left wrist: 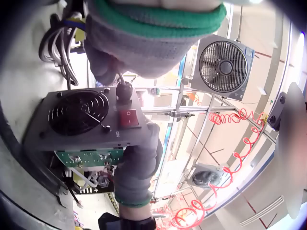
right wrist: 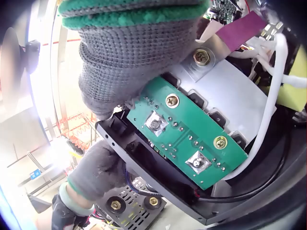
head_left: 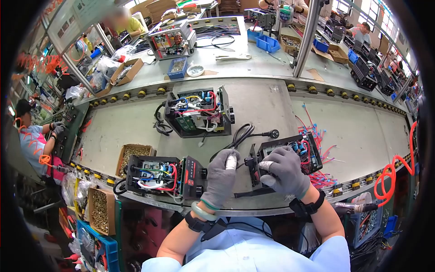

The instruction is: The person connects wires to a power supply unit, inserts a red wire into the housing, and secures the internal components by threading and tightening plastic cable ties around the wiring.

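In the head view my gloved left hand (head_left: 219,179) pinches a black power cord (head_left: 231,144) close to its cable gland (left wrist: 124,91). The gland sits on a black rear panel (left wrist: 112,137) beside a red rocker switch (left wrist: 128,118) and a round fan grille (left wrist: 79,112). My gloved right hand (head_left: 286,174) grips the panel's upper edge, its fingers bent over it. Behind this panel, in the right wrist view, lies a green circuit board (right wrist: 184,136). The open-topped black electrical unit (head_left: 315,158) stands on the bench. The cord's plug (head_left: 273,133) lies behind it.
Two similar open units stand nearby, one at left front (head_left: 154,174) and one farther back (head_left: 197,113). A cardboard box of small brass-coloured parts (head_left: 136,150) is at left. Red and blue wires (head_left: 321,179) lie at right. An orange coiled air hose (head_left: 389,177) hangs at far right.
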Motion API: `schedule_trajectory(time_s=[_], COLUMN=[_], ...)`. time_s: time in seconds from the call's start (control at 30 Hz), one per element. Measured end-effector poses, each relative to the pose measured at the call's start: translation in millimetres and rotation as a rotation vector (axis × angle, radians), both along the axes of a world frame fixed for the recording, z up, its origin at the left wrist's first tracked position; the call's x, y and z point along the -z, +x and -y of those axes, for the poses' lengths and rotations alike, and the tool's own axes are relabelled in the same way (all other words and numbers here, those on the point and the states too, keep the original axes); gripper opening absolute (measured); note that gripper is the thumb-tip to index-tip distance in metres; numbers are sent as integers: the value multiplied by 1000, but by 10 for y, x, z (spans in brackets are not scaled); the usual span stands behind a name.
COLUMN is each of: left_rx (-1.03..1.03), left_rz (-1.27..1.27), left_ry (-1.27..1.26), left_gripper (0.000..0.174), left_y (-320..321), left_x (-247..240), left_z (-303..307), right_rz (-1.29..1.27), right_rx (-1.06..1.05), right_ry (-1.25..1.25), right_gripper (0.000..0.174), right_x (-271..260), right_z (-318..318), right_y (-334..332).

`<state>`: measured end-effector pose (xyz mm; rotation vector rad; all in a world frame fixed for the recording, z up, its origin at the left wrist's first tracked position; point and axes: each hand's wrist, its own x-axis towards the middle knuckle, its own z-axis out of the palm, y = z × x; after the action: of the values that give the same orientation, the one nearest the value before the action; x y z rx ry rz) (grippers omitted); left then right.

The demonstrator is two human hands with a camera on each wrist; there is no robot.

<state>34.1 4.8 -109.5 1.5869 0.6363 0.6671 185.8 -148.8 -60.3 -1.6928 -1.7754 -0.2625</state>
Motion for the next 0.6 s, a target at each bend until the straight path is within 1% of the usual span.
schedule_trajectory(time_s=[0.03,0.1,0.23,0.3,0.33,0.4,0.43,0.5,0.57,0.6], left_rx=[-1,-21,-28,-20,-18,83,79,156,185,215], left_rz=[-1,15,-6,-154,-154,-270,-268,-295,-327,-356], left_ry=[4,-165,-231,370,368,1006,1005,1074,1099,1123], left_gripper=[18,18,16,20,20,19,19,14,13,12], left_y=[-11,-47,-113,-168,-188,-210,-201,-184,-155,-137], left_x=[-36,-168,-220,-219,-255,-392,-442,-516,-529,-537], left_z=[-3,15,34,13,3,-13,-24,-59,-77,-88], right_rz=[2,3,12,7,3,5,4,9,10,6], right_rx=[4,3,4,3,3,6,6,8,11,3], right_ry=[-4,2,16,18,23,19,18,24,35,39], right_gripper=[43,43,44,44,44,45,46,46,47,45], right_x=[1,7,4,-10,-14,-11,-11,-4,7,13], right_z=[3,2,2,-1,4,12,7,0,-2,-2], right_y=[0,-2,-9,-14,-17,-20,-20,-20,-27,-26])
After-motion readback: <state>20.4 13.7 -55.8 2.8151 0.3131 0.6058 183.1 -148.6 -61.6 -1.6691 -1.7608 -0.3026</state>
